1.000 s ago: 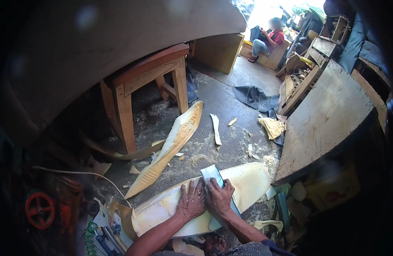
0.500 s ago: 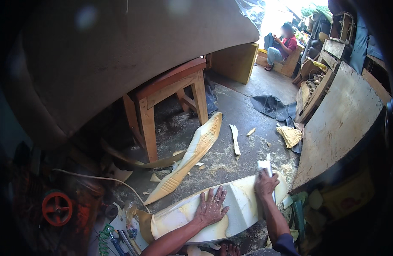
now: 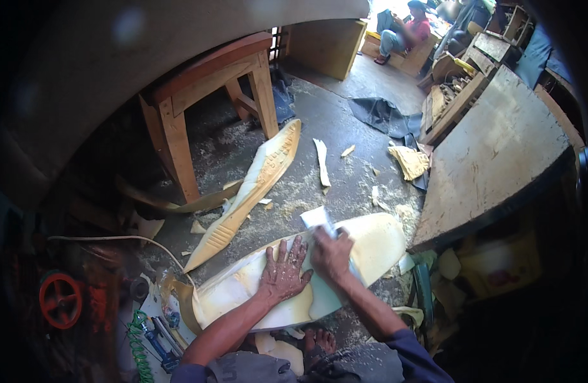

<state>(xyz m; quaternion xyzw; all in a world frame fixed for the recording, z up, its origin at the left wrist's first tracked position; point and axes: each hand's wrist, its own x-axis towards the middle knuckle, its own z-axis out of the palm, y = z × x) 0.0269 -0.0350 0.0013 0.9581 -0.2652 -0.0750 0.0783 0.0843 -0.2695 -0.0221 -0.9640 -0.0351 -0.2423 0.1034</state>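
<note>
A long pale foam piece (image 3: 377, 249) lies across the floor in front of me, with uneven, yellowed patches and a pale green section. My left hand (image 3: 284, 276) rests on it with fingers spread. Just to its right, my right hand (image 3: 332, 252) grips a long, flat, pale strip tool (image 3: 317, 218) laid across the foam; the tool is blurred and partly hidden under the hand. Beyond them lies a long, curved foam offcut (image 3: 256, 191) with a ridged surface.
A wooden stool (image 3: 208, 89) stands ahead. A board (image 3: 489, 159) leans at right. Scraps and dark sheeting (image 3: 377, 115) litter the floor. A red wheel (image 3: 60, 300) and green coiled hose (image 3: 141, 354) are at lower left. A seated person (image 3: 402, 35) is far back.
My right hand and the strip went to the foam's right end half a second ago and are now back leftward, beside my left hand. The camera view has shifted.
</note>
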